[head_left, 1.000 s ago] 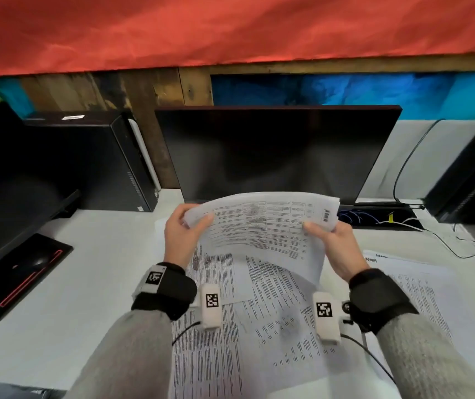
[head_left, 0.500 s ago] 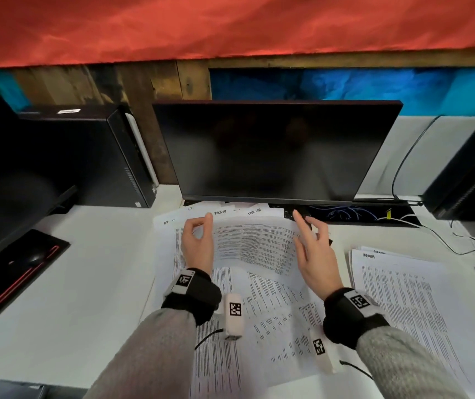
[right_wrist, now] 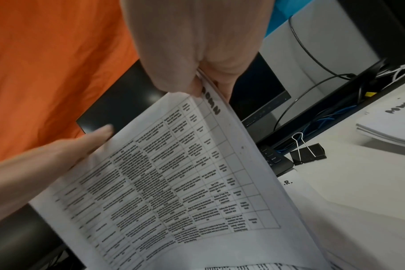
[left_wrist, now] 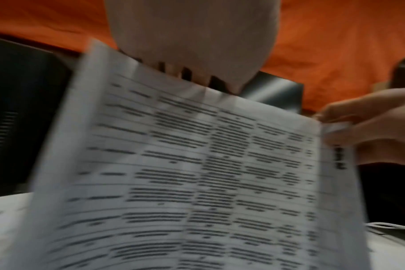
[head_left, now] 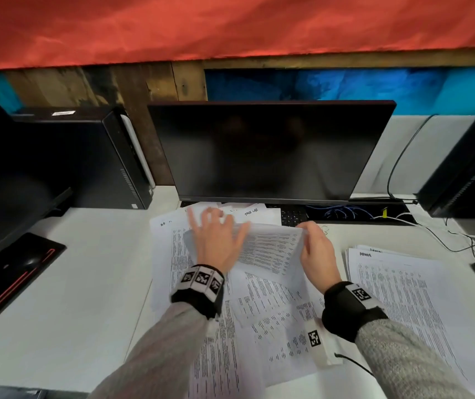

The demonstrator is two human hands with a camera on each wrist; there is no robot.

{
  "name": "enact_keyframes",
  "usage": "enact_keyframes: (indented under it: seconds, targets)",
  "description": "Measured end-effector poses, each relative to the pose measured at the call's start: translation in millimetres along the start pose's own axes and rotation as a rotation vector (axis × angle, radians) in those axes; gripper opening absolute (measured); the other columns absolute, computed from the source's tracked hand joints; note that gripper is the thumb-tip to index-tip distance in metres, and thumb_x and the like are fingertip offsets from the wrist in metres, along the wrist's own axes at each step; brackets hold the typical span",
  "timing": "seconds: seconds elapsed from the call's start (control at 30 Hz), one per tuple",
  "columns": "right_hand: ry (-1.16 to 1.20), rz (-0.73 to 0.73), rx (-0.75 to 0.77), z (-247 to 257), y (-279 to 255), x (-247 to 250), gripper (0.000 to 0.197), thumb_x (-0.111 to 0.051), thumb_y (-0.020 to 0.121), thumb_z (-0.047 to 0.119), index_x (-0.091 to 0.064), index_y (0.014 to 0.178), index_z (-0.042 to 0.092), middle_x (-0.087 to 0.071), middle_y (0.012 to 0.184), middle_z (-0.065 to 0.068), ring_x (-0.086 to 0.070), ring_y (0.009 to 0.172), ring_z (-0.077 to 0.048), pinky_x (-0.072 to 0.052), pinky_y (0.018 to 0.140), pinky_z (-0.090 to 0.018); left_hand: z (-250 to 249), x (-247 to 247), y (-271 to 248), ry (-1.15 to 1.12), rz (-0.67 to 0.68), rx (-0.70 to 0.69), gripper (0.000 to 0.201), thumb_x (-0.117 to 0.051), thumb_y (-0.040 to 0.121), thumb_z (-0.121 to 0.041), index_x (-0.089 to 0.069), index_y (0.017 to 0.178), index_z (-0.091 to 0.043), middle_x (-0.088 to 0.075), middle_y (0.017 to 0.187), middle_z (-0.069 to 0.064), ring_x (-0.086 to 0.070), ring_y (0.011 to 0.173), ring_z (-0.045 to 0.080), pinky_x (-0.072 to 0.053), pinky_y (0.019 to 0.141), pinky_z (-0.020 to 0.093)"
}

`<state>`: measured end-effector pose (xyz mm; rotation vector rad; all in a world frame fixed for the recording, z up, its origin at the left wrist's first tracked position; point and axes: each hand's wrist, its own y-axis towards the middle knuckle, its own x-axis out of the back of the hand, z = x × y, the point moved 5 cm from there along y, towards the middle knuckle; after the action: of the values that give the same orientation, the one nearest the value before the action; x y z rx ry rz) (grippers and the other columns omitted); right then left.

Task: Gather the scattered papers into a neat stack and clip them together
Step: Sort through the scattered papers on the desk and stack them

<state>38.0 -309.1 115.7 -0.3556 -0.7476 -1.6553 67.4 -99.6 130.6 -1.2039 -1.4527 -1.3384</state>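
Observation:
My right hand point(head_left: 317, 254) pinches the right edge of a printed sheet point(head_left: 271, 249) and holds it up off the desk in front of the monitor. The pinch shows close up in the right wrist view, thumb and fingers point(right_wrist: 197, 80) on the sheet point(right_wrist: 173, 173). To the left, my left hand point(head_left: 216, 246) is spread with straight fingers against the sheet's left part. More printed papers point(head_left: 259, 318) lie scattered beneath. A squared pile point(head_left: 397, 289) sits to the right. A black binder clip point(right_wrist: 309, 152) lies on the desk by the keyboard.
A dark monitor point(head_left: 271, 151) stands just behind the papers, with a keyboard point(head_left: 292, 217) and tangled cables point(head_left: 345, 211) under it. A black computer tower point(head_left: 86, 156) and a black pad point(head_left: 9, 272) sit left on the white desk point(head_left: 72, 269).
Half a second ago both hands lay open over the papers on the desk. Now the right hand has pinched a sheet's edge and lifted it, and the left hand has spread against it.

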Motion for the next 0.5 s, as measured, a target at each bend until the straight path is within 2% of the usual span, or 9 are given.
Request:
enact_keyframes:
  seconds: [0.03, 0.07, 0.13, 0.17, 0.23, 0.3, 0.4, 0.47, 0.5]
  targets:
    - [0.004, 0.003, 0.003, 1.7, -0.6, -0.3, 0.009, -0.051, 0.093, 0.009, -0.051, 0.093, 0.018, -0.059, 0.091, 0.001, -0.053, 0.08, -0.012, -0.038, 0.063, -0.009, -21.2, -4.2, -1.3, 0.013, 0.074, -0.134, 0.061, -0.017, 0.092, -0.064, -0.059, 0.111, -0.024, -0.058, 0.112, -0.002, -0.051, 0.115, 0.018, -0.002, 0.117, 0.052]
    - [0.01, 0.001, 0.01, 3.4, -1.1, -0.6, 0.009, -0.051, 0.093, 0.009, -0.051, 0.093, 0.018, -0.059, 0.09, 0.001, -0.053, 0.08, -0.011, -0.039, 0.063, -0.008, -40.0, -7.6, -3.6, 0.017, 0.137, -0.239, 0.055, -0.023, 0.093, -0.062, -0.055, 0.115, -0.022, -0.06, 0.106, -0.003, -0.055, 0.105, 0.017, -0.016, 0.116, 0.048]
    - [0.034, -0.007, 0.012, 2.7, -2.4, -0.9, 0.013, -0.048, 0.094, 0.006, -0.052, 0.097, 0.018, -0.061, 0.093, 0.0, -0.057, 0.082, -0.015, -0.039, 0.065, -0.006, -62.8, -7.8, -6.0, 0.036, 0.175, -0.326, 0.03, -0.042, 0.095, -0.036, -0.048, 0.119, -0.017, -0.058, 0.089, -0.002, -0.056, 0.081, 0.017, -0.044, 0.09, 0.035]
    - [0.061, -0.018, -0.005, -0.1, -3.9, -0.3, 0.016, -0.047, 0.095, 0.005, -0.052, 0.104, 0.017, -0.062, 0.098, 0.0, -0.059, 0.088, -0.017, -0.041, 0.069, -0.007, -66.9, -5.6, -5.0, 0.042, 0.17, -0.323, 0.025, -0.046, 0.094, -0.02, -0.047, 0.118, -0.016, -0.054, 0.082, -0.002, -0.053, 0.073, 0.017, -0.046, 0.075, 0.03]
    - [0.168, -0.079, -0.098, -15.6, -8.8, 1.1, 0.038, -0.053, 0.093, 0.005, -0.046, 0.128, 0.015, -0.052, 0.119, 0.0, -0.055, 0.107, -0.019, -0.046, 0.091, -0.021, -65.6, 0.4, -3.1, 0.034, 0.144, -0.31, 0.028, -0.048, 0.09, -0.005, -0.048, 0.115, -0.016, -0.05, 0.077, -0.003, -0.052, 0.068, 0.017, -0.046, 0.065, 0.028]
    - [0.319, -0.172, -0.306, -41.5, -18.6, 3.9, 0.073, -0.069, 0.085, 0.011, -0.029, 0.145, 0.02, -0.034, 0.133, 0.001, -0.042, 0.124, -0.02, -0.036, 0.107, -0.037, -54.1, 11.5, -0.3, -0.061, 0.084, -0.284, 0.022, -0.048, 0.09, -0.006, -0.05, 0.109, -0.018, -0.055, 0.075, -0.004, -0.06, 0.069, 0.018, -0.051, 0.067, 0.03]
    - [0.635, -0.148, -0.614, -66.8, -26.6, 3.6, 0.103, -0.079, 0.072, 0.022, -0.014, 0.152, 0.027, -0.024, 0.151, -0.003, -0.029, 0.139, -0.024, -0.026, 0.113, -0.044, -18.2, 31.9, 8.5, -0.419, -0.006, -0.114, 0.02, -0.049, 0.094, -0.016, -0.056, 0.113, -0.018, -0.067, 0.089, 0.003, -0.063, 0.082, 0.024, -0.05, 0.076, 0.033]
    - [0.809, 0.019, -0.64, -58.6, -20.1, 2.1, 0.096, -0.077, 0.074, 0.021, -0.02, 0.151, 0.024, -0.041, 0.146, 0.002, -0.042, 0.131, -0.014, -0.027, 0.105, -0.034, 3.4, 37.3, 11.9, -0.791, 0.033, 0.018, 0.027, -0.052, 0.094, -0.016, -0.057, 0.12, -0.019, -0.068, 0.105, 0.002, -0.063, 0.094, 0.019, -0.05, 0.085, 0.032]
    - [0.838, 0.112, -0.605, -48.4, -13.9, 2.5, 0.08, -0.073, 0.08, 0.016, -0.03, 0.148, 0.021, -0.052, 0.136, 0.005, -0.052, 0.12, -0.005, -0.031, 0.098, -0.025, 8.6, 37.5, 10.8, -0.955, 0.055, 0.056, 0.029, -0.054, 0.094, -0.014, -0.057, 0.122, -0.02, -0.067, 0.111, -0.001, -0.063, 0.1, 0.015, -0.05, 0.091, 0.032]
